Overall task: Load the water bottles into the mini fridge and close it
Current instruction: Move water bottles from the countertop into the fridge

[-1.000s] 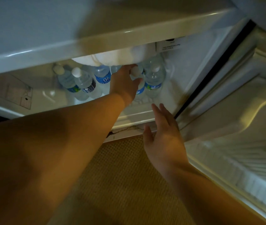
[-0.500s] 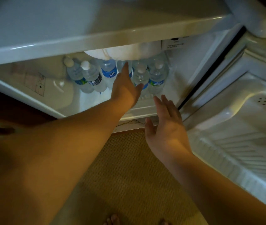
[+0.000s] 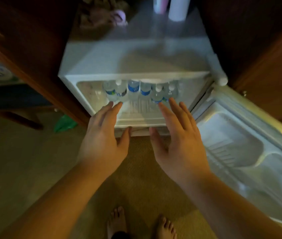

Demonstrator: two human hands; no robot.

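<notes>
left hand: bare, no ring, watch or glove showing | right hand: bare too, fingers unadorned | forearms: uncovered up to the frame edge, no sleeve in sight | feet: bare, no socks or shoes

Legible text — none. Water bottles in the mini fridge, centre of frame, carry blue labels — the print on them is too blurred to read.
</notes>
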